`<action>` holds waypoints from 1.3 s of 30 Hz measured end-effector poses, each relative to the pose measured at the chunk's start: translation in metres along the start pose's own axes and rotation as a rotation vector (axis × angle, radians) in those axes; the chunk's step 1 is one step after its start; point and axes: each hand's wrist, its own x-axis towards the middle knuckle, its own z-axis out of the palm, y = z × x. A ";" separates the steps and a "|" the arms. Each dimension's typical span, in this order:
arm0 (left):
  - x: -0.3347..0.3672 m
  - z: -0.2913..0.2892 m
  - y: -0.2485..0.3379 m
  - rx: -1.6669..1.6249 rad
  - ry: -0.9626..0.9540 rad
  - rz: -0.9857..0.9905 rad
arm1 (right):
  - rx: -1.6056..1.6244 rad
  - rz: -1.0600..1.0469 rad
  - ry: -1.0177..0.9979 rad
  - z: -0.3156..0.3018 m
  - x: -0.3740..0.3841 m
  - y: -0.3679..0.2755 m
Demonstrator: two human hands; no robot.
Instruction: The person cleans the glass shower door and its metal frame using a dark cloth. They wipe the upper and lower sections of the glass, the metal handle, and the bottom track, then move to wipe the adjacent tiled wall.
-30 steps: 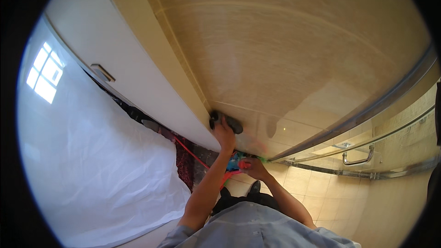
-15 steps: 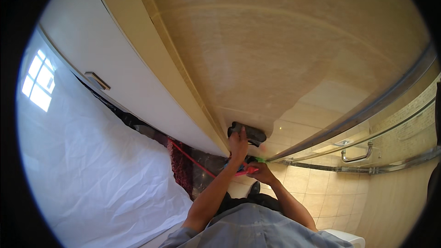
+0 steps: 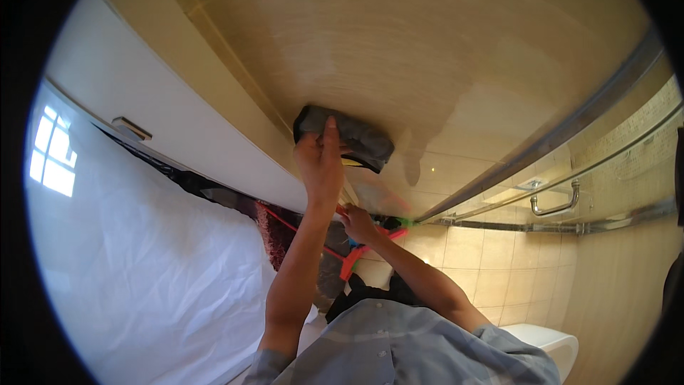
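My left hand (image 3: 320, 167) grips a dark grey, cloth-covered cleaning pad (image 3: 349, 134), thumb across its top. The pad lies against a glossy beige wall (image 3: 320, 43), close to its left edge; a bit of yellow shows at its lower edge. Below and nearer to me, my right hand (image 3: 358, 225) is closed round a thin red handle (image 3: 341, 209), of which only a short end shows. Whether this handle joins the pad is hidden behind my left wrist. Beneath my right hand is a red plastic T-shaped piece (image 3: 350, 264), with blue and green bits beside it.
A white door or panel (image 3: 171, 100) with a metal handle (image 3: 132, 128) runs along the left. Below it spreads a wrinkled white sheet (image 3: 142, 264). To the right are a metal rail (image 3: 570, 125), a chrome grab bar (image 3: 556, 204), floor tiles (image 3: 491, 249) and a white rounded fixture (image 3: 545, 339).
My left hand and the pad have moved up the wall and to the left. My right hand has shifted up and left, off the red T-shaped piece to the thin red handle.
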 end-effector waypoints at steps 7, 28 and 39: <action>-0.005 0.014 -0.002 0.116 -0.017 0.068 | -0.179 0.112 -0.089 0.016 0.094 0.030; -0.128 0.080 -0.199 0.518 -0.222 -0.057 | 1.170 0.289 0.663 -0.153 -0.068 0.034; -0.083 0.099 -0.066 -0.256 0.113 -0.301 | -0.123 -0.370 0.960 -0.225 -0.041 -0.095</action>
